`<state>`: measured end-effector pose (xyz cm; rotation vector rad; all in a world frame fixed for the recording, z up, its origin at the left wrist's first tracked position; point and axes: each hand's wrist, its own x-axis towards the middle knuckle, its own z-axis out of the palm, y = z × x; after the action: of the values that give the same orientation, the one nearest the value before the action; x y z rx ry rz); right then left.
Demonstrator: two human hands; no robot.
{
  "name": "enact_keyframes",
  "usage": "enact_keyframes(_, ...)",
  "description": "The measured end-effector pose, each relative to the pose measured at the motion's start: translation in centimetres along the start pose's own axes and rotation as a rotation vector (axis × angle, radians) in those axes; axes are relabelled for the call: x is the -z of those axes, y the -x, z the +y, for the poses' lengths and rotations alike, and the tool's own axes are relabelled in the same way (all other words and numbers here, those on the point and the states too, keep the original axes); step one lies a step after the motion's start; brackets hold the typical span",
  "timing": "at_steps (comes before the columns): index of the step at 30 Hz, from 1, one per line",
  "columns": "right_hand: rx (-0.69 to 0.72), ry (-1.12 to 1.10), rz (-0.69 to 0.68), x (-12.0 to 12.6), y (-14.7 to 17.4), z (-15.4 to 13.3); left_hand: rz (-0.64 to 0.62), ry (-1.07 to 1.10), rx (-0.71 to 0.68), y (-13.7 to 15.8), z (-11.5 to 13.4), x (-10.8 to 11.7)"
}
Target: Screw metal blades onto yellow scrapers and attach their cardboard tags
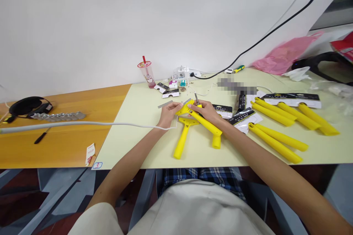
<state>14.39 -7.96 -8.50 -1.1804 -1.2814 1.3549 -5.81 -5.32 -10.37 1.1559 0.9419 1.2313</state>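
My left hand (167, 114) pinches the head of a yellow scraper (205, 122), its handle slanting down to the right. A thin grey metal strip (166, 104) shows just beyond the left fingers. My right hand (208, 111) is closed at the same scraper head. By its fingertips a slim dark metal shaft (196, 98) sticks up like a screwdriver; its lower end is mostly hidden. Under the held scraper, a second yellow scraper (182, 141) lies on the table. The end of another yellow handle (216, 141) shows partly behind the held one.
Several loose yellow handles (278, 143) and black-and-white cards (293, 99) lie at right. A plastic cup (147, 75) with a straw and a power strip (180, 73) stand by the wall. A white cable (132, 125) crosses near my left forearm. Metal parts (59, 116) lie at left.
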Motion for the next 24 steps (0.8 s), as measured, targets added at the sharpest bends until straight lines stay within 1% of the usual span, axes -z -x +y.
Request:
enact_keyframes(4, -0.012, -0.007, -0.011, -0.08, 0.19, -0.23, 0.006, 0.008, 0.005, -0.08, -0.10, 0.09)
enact_keyframes(8, 0.006, 0.008, -0.008, -0.05, 0.17, -0.23, 0.023, -0.038, -0.024, -0.09, -0.13, 0.07)
enact_keyframes(13, 0.027, 0.011, 0.029, 0.04, -0.10, -0.03, 0.031, -0.066, -0.067, 0.03, -0.07, -0.11)
enact_keyframes(19, 0.054, -0.010, 0.064, 0.27, -0.39, 0.15, -0.013, -0.048, -0.053, 0.25, 0.19, 0.05)
enact_keyframes(24, 0.041, 0.000, 0.025, 0.23, -0.30, 0.14, 0.023, -0.038, -0.060, 0.12, 0.10, 0.24)
